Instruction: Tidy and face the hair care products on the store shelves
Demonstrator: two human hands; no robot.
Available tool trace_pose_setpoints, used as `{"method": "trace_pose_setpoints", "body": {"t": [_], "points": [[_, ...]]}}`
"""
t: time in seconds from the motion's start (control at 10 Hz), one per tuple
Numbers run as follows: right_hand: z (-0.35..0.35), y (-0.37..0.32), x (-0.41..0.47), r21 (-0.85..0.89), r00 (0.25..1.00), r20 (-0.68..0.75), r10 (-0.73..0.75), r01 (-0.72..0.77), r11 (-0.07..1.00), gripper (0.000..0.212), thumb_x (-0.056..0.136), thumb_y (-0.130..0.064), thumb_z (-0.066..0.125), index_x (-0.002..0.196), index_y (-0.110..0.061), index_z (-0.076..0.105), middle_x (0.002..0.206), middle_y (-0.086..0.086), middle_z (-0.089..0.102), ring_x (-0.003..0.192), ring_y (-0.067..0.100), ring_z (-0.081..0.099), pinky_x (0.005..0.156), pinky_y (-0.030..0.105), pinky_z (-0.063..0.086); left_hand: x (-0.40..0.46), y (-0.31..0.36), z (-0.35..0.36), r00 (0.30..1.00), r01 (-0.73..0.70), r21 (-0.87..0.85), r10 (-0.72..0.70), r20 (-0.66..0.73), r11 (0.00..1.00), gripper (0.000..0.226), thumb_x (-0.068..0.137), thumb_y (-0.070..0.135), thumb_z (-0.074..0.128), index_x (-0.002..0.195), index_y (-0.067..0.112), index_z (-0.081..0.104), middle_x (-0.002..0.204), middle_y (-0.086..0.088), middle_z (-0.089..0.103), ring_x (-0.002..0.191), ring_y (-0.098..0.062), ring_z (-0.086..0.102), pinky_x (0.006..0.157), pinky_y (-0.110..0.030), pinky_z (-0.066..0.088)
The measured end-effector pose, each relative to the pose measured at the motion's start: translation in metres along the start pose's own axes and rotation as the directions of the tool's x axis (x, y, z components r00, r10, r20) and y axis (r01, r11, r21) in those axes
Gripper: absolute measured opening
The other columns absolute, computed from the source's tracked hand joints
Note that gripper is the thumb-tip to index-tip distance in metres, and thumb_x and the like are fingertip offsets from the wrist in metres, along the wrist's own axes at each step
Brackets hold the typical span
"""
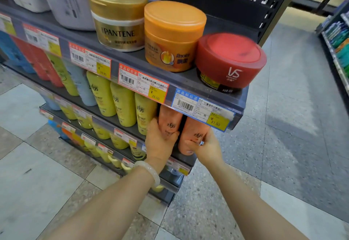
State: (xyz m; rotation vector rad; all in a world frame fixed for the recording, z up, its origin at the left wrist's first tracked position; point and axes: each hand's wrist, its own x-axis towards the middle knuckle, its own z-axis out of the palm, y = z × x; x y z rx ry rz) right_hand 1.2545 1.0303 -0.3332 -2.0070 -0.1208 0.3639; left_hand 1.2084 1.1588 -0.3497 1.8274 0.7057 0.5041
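Observation:
Two orange tubes stand at the right end of the second shelf, under the price strip. My left hand (160, 141) grips the left orange tube (169, 120), fingers curled round its lower part. My right hand (204, 146) grips the right orange tube (192, 132), thumb across its front. Both tubes show their printed labels to the front. Yellow tubes (123, 103) stand in a row to their left. On the shelf above sit a gold Pantene jar (119, 22), an orange Rejoice jar (172, 37) and a red VS jar (228, 62).
The grey shelf edge (236, 99) with price tags overhangs the tubes. Lower shelves hold more yellow and orange tubes (105, 145). Another aisle's shelving (338, 37) stands at the far right across the tiled floor (283, 126).

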Motion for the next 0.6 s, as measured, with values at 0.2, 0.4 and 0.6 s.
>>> {"method": "trace_pose_setpoints", "body": {"t": [0.2,0.4,0.6], "points": [[0.0,-0.004,-0.002,-0.013,1.0,-0.006,0.012,-0.012,1.0,0.053,0.068,-0.005,0.076,0.109,-0.025,0.047,0.097,-0.002,0.06,0.096,0.023,0.059,0.084,0.04,0.051,0.001,-0.001,-0.001,1.0,0.007,-0.032,-0.007,0.017,0.999,0.049,0.067,0.016,0.079,0.104,0.012,0.047,0.105,-0.01,0.062,0.089,-0.022,0.06,0.075,-0.031,0.046],[0.0,-0.005,-0.005,0.029,1.0,0.005,-0.02,0.02,0.999,0.048,0.068,-0.001,0.075,0.091,-0.032,0.046,0.089,-0.005,0.061,0.09,0.02,0.061,0.083,0.041,0.051,0.0,0.002,-0.003,0.999,0.002,-0.029,-0.001,0.04,1.0,0.05,0.067,0.015,0.079,0.106,0.012,0.048,0.103,-0.003,0.06,0.09,-0.017,0.059,0.076,-0.029,0.045],[-0.002,-0.013,-0.024,0.037,1.0,-0.028,-0.006,0.007,0.999,0.04,0.073,0.002,0.072,0.092,-0.019,0.044,0.079,-0.015,0.048,0.07,-0.003,0.047,0.053,0.009,0.044,-0.004,-0.016,-0.01,1.0,-0.004,-0.037,0.004,-0.008,0.999,0.058,0.066,0.018,0.076,0.117,0.018,0.049,0.109,0.0,0.06,0.101,-0.017,0.059,0.087,-0.038,0.052]]}}
